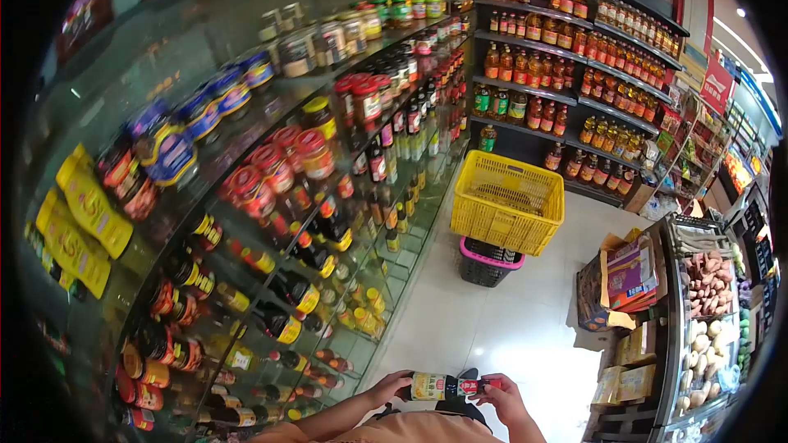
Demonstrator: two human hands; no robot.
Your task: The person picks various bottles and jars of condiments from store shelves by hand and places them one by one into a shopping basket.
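Note:
A dark sauce bottle with a cream and green label lies sideways between my hands, low in the view in front of my body. My left hand is closed around its left end. At the other end, my right hand grips near the red-labelled neck and cap. Glass shelves with rows of sauce bottles and jars rise to my left; among them are dark bottles with yellow labels nearest my left hand.
A yellow plastic basket stands over a black basket with a pink rim on the white tiled floor. Shelves of oil bottles line the back. On the right are a cardboard box and a produce stand with potatoes.

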